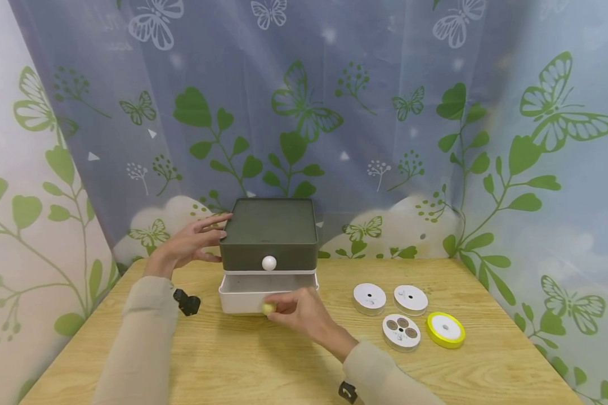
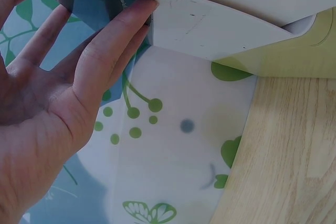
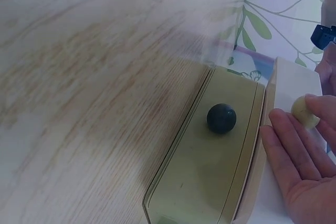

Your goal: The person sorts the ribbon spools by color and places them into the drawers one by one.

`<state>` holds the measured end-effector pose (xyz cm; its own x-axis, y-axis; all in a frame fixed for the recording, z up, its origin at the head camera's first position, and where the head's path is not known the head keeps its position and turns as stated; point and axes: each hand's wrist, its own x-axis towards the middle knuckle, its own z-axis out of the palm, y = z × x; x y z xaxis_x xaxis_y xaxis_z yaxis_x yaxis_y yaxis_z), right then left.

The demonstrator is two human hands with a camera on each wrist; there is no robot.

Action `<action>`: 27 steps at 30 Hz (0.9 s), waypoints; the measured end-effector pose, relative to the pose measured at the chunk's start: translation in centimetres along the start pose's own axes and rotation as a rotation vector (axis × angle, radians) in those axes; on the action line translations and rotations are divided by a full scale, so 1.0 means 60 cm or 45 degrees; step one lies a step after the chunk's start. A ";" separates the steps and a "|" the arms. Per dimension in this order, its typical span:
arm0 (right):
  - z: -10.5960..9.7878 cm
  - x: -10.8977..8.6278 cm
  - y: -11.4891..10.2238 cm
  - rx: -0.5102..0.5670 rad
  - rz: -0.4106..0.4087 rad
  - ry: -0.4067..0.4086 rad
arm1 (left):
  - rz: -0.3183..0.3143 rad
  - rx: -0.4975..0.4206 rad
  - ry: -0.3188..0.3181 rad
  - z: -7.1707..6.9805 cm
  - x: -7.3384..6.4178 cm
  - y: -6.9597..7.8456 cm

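Observation:
A tiered drawer box stands on the table, with a dark grey top tier [image 1: 273, 225] that has a white round knob [image 1: 269, 263]. Beneath it, the white drawer [image 1: 238, 303] is pulled partly out, and the part of its inside that shows is bare. My right hand [image 1: 306, 316] pinches that drawer's pale yellow knob [image 3: 303, 113] between thumb and finger. In the right wrist view a pale olive bottom tier [image 3: 191, 177] with a dark round knob [image 3: 221, 118] sits under the white drawer. My left hand [image 1: 190, 246] rests its extended fingers against the top tier's left side.
Right of the box lie several ribbon spools: two white ones [image 1: 369, 298] [image 1: 410, 299], one with brown dots [image 1: 401, 332] and a yellow one [image 1: 445, 329]. A patterned curtain [image 1: 365, 180] hangs behind the wooden table [image 1: 223, 365].

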<state>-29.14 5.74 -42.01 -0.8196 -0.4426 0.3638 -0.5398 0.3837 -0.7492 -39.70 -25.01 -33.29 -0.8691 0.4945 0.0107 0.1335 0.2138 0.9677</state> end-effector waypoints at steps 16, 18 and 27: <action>0.000 -0.009 -0.003 0.020 -0.004 -0.022 | 0.001 0.032 0.035 0.000 0.001 0.003; 0.000 -0.010 -0.004 0.017 -0.008 -0.022 | 0.000 0.050 0.050 0.000 0.000 0.005; -0.001 -0.010 -0.004 0.023 -0.037 -0.018 | 0.006 0.113 0.099 0.005 -0.007 0.024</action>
<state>-28.56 5.94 -42.04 -0.8009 -0.4647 0.3778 -0.5596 0.3562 -0.7483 -39.01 -24.64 -31.99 -0.9024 0.4292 0.0382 0.1765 0.2871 0.9415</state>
